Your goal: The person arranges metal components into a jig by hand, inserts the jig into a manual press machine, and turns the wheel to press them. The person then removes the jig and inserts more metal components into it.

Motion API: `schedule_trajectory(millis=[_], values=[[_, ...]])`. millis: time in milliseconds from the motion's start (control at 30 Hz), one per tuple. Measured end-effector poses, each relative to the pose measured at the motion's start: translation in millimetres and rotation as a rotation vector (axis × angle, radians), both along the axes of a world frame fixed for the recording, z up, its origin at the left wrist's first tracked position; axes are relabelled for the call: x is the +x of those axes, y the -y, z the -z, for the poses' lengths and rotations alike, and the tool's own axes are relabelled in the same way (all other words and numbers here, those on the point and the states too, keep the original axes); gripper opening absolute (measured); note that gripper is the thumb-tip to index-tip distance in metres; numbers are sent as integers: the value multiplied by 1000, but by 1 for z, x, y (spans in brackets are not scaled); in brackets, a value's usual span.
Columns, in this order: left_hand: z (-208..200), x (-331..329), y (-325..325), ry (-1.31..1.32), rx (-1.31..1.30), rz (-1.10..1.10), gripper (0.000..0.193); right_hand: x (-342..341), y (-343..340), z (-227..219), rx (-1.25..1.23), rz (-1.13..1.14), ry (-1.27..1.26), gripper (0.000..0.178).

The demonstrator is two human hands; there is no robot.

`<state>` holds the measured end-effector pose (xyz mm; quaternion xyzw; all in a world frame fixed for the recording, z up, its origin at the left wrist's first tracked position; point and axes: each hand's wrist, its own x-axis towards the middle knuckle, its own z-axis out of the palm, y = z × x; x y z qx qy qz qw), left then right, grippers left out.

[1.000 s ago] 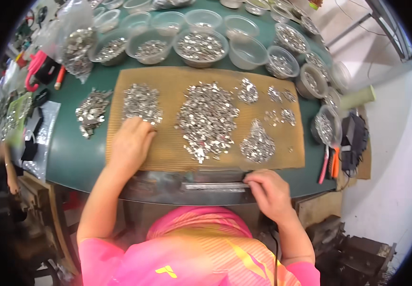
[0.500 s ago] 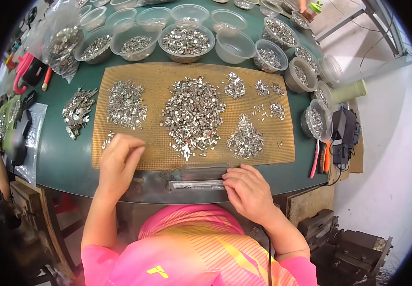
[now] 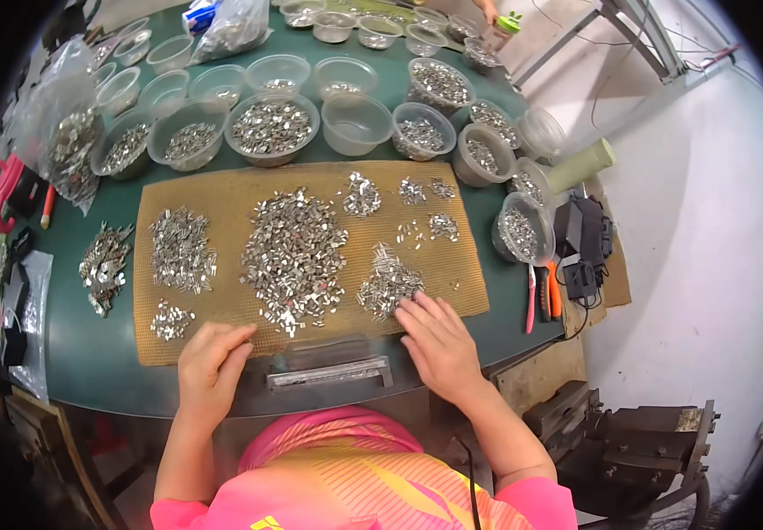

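Observation:
My left hand (image 3: pixel 212 367) is at the mat's near edge, its fingers curled and closed toward the thumb; whatever they may hold is too small to make out. Beside it lies a small heap of shiny metal pieces (image 3: pixel 172 321). My right hand (image 3: pixel 440 346) has its fingers stretched out, the tips at the near right side of a pile of small metal parts (image 3: pixel 390 281). Between the hands, at the table's near edge, sits a clear tray-like fixture with a metal strip (image 3: pixel 328 373). A large heap of metal parts (image 3: pixel 293 256) covers the middle of the tan textured mat (image 3: pixel 231 185).
Clear plastic tubs (image 3: pixel 275 128) of metal parts curve around the mat's far and right sides. Bagged parts (image 3: pixel 72 132) and a loose metal heap (image 3: pixel 106 265) are left. Orange-handled pliers (image 3: pixel 554 291) lie right. Another person's hand (image 3: pixel 489 11) shows at the far end.
The view has shifted, so the mat appears lower and further left. My right hand has left the metal strip and reached forward to the parts pile. My left hand has drawn back from the small heap.

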<state>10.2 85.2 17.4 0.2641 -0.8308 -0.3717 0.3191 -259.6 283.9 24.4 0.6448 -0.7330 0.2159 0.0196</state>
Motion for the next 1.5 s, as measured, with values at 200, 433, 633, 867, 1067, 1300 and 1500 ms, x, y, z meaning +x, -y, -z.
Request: schedule_trajectory(millis=[200,433,633,867,1067,1300,1500], values=[[8,-6,-7,-9,214,-70,24,-26,-23,19,-49,-5,-22,36],[-3,-17,-5,21,-148,68,15,-44,-16,10,-215,234,238,15],[0,-19,-13,36,-73,127,14,-39,-1,10,-127,216,66,13],[5,-20,-24,-9,97,239,11,-34,7,14,-138,244,-84,12],[11,-19,-31,-1,86,277,15,-37,4,20,-122,232,-50,15],[16,-24,-40,13,-106,249,19,-34,-2,15,-96,220,-66,16],[15,-27,-44,-16,-308,256,26,-40,-9,9,-134,202,163,14]])
